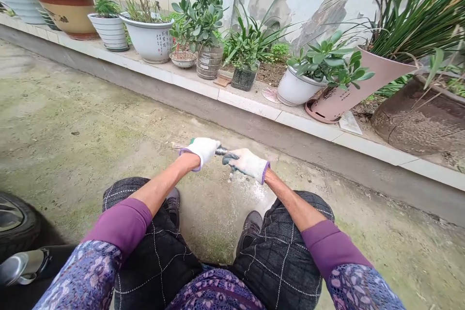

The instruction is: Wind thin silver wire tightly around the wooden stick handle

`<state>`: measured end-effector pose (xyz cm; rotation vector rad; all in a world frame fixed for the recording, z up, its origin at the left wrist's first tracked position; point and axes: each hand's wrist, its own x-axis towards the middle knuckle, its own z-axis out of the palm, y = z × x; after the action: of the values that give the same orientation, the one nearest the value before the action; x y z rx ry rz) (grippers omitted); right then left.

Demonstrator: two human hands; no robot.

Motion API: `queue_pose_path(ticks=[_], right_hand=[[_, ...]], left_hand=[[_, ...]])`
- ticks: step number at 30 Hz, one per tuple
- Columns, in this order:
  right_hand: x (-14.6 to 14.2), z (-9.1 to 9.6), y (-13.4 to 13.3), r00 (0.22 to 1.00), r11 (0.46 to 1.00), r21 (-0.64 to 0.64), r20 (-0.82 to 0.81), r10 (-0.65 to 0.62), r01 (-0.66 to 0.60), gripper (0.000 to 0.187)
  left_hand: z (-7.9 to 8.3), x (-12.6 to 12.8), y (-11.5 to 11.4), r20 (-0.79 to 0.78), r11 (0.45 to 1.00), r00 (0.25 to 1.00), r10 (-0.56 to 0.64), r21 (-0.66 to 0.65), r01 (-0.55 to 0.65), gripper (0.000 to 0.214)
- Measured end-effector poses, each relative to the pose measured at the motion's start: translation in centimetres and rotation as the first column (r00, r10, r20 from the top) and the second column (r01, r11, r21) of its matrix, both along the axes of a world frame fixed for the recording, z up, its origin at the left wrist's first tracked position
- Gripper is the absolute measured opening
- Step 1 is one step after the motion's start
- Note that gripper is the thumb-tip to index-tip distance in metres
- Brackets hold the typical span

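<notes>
My left hand (199, 151) and my right hand (247, 164) wear white knit gloves with purple cuffs, and the right glove has a dark grey palm. Both hands are closed around a ribbed metal rod (221, 151) that runs roughly level above my knees. Only a short length of it shows between the gloves. A thin pale tip (177, 146) sticks out past my left hand, with a small green part (191, 141) at the glove's edge. The rest of the object is hidden by my gloves.
A white-tiled ledge (247, 105) runs along a stained wall, with several potted plants on it. Below my hands lies mossy concrete ground (72, 121). A tyre (16, 225) and a chrome part (22, 267) stand at the lower left. My dark shoes sit beneath my hands.
</notes>
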<state>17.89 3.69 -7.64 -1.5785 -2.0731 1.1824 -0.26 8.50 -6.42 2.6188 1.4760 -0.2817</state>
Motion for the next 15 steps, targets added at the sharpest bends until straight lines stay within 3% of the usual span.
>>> queue_pose_path(ticks=[3, 6, 9, 12, 15], right_hand=[[0.8, -0.1, 1.0, 1.0, 0.995, 0.096, -0.013, 0.0, 0.002, 0.022], [1.6, 0.0, 2.2, 0.997, 0.99, 0.131, -0.05, -0.054, 0.06, 0.023], [1.9, 0.2, 3.0, 0.978, 0.983, 0.041, -0.118, -0.174, 0.18, 0.026], [1.6, 0.2, 3.0, 0.942, 0.956, -0.08, -0.165, -0.291, 0.282, 0.029], [0.6, 0.0, 2.1, 0.95, 0.961, -0.082, -0.152, -0.274, 0.264, 0.024]], left_hand=[[-1.1, 0.5, -0.6, -0.092, 0.989, 0.989, -0.115, -0.102, 0.105, 0.027], [-1.4, 0.7, -0.6, 0.079, 0.984, 0.993, -0.085, -0.152, 0.096, 0.02], [-0.7, 0.3, -0.1, 0.254, 0.986, 0.967, -0.019, -0.158, 0.061, 0.018], [0.2, -0.2, 0.3, 0.327, 0.991, 0.945, -0.012, -0.122, 0.055, 0.024], [0.7, -0.5, 0.6, 0.383, 0.997, 0.924, 0.012, -0.074, 0.018, 0.03]])
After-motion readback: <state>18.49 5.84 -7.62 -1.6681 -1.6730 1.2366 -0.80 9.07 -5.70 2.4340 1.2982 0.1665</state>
